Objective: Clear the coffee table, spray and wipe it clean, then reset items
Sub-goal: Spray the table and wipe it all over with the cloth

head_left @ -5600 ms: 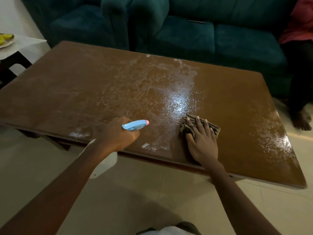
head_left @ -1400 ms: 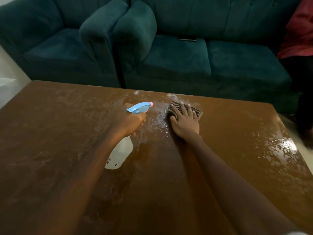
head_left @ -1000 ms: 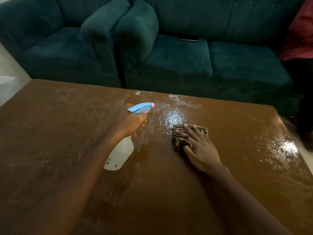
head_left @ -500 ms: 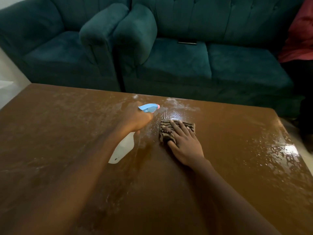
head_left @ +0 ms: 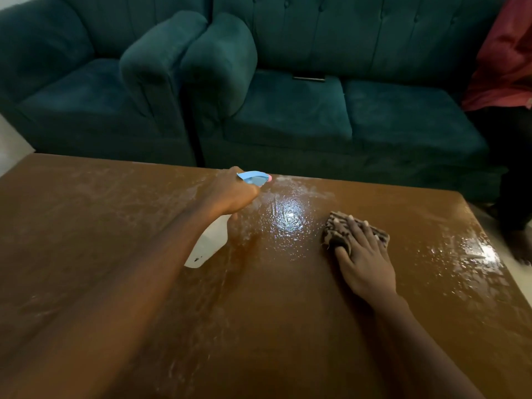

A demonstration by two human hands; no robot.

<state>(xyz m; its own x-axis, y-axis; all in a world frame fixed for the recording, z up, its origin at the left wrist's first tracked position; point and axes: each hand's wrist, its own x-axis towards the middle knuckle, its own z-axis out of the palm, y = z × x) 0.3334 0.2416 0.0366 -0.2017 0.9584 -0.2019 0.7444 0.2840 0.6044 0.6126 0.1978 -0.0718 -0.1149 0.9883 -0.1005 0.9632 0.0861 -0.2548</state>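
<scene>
The brown coffee table fills the lower view, wet and streaked with spray near its far edge. My left hand grips a white spray bottle with a blue trigger head, nozzle aimed toward the far edge, bottle body hanging over the table. My right hand lies flat with fingers spread on a striped brown cloth, pressing it onto the table right of the shiny wet patch.
A teal sofa and a matching armchair stand right behind the table's far edge. A flat dark object lies on the sofa seat. A person in red sits at the far right, a foot by the table's corner.
My right hand has slid the cloth to the right, away from the bottle, uncovering a glossy wet patch. My left hand with the bottle has moved slightly toward the far edge.
</scene>
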